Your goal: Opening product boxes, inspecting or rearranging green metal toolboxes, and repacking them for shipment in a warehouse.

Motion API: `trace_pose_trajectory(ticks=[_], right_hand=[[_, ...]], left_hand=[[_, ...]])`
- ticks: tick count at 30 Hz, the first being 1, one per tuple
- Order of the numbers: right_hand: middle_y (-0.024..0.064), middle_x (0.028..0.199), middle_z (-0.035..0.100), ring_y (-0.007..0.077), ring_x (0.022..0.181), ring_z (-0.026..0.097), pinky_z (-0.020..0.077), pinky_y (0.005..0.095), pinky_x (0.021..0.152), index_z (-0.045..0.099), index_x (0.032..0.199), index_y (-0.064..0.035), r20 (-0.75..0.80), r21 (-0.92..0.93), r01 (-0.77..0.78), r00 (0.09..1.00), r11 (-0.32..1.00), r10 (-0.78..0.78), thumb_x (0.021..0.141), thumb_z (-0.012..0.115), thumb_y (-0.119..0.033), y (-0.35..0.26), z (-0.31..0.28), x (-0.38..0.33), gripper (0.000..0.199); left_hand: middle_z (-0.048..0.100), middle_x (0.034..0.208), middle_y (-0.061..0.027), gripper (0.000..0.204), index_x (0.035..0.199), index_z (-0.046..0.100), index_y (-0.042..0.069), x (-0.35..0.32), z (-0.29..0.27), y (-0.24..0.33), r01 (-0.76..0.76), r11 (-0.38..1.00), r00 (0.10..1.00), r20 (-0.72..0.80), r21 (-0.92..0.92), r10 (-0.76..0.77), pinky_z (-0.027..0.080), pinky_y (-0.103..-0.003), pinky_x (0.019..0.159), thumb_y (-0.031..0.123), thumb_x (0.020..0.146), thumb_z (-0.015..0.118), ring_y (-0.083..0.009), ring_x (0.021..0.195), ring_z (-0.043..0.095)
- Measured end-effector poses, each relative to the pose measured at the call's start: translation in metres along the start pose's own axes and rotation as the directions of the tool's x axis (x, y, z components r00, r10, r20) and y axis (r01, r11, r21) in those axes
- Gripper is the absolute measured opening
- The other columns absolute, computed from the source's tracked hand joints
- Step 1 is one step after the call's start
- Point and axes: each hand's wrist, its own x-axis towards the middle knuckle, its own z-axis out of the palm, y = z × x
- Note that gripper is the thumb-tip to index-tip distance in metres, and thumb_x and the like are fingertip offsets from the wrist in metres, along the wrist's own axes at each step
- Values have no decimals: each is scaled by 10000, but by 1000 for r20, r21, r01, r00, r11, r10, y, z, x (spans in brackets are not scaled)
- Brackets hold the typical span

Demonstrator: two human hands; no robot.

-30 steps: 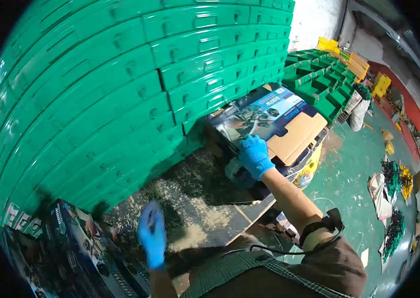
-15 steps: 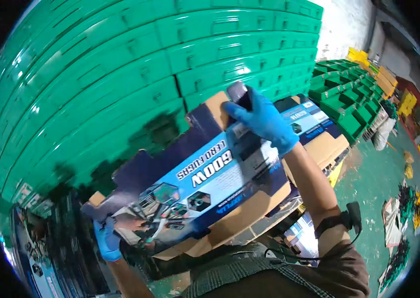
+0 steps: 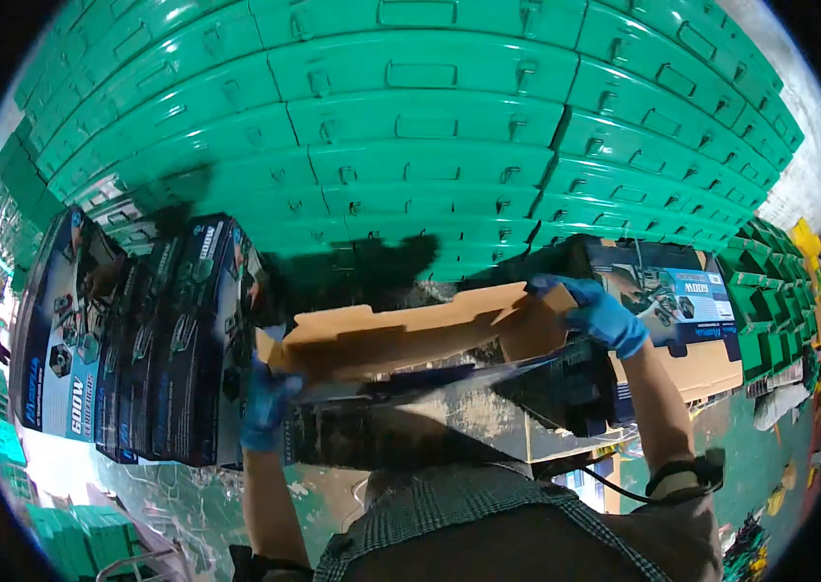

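Note:
A dark blue cardboard box (image 3: 386, 341), brown inside and open at the top, is held level in front of me. My left hand (image 3: 271, 403), in a blue glove, grips its left end. At the right end, my gloved right hand (image 3: 609, 315) has its fingers over the upper edge, beside a raised brown flap. The box stands squared out, with its inner walls showing. Below it shows a worn, dark-and-tan work surface (image 3: 473, 422); I cannot tell whether the box touches it.
Several printed dark boxes (image 3: 173, 339) stand upright in a row at left. Printed cartons (image 3: 672, 291) lie at right, by a brown flap. Stacked green cases (image 3: 420, 126) form a wall ahead. Green open bins (image 3: 764, 291) stand at far right.
The carton has gone from tilted, printed side toward me, to level with its open top showing. Both hands stay at its ends. My view has turned left, bringing in the upright boxes.

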Motion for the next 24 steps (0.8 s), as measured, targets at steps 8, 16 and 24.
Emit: trace_pose_trajectory(ticks=[8,16,24], right_hand=[[103,1347,479,201,1224,450,348,343,1040,359,1396,-24,-467,55,232,866,971,-180,890,539,-3,84,53,57,537],[207,1387,354,334,1227,416,374,394,1010,223,1453,-97,-477,198,280,865,939,-157,819,705,-197,97,69,82,803],[135,1280,450,239,1073,517,409,358,972,542,1207,-36,-285,621,174,958,764,13,787,739,-173,87,59,101,484]], left_hand=[[385,1376,-137,603,1409,259,2,73,23,-20,-148,949,985,132,277,114,322,-384,1046,140,895,544,-276,1238,404],[374,1348,-219,599,1346,361,2,88,36,-72,-344,741,933,123,577,337,306,-408,1040,287,879,604,-353,1204,397],[487,1171,-153,510,1168,506,63,115,-3,-87,-63,997,992,109,-54,68,352,-400,968,330,784,709,-285,1140,427]])
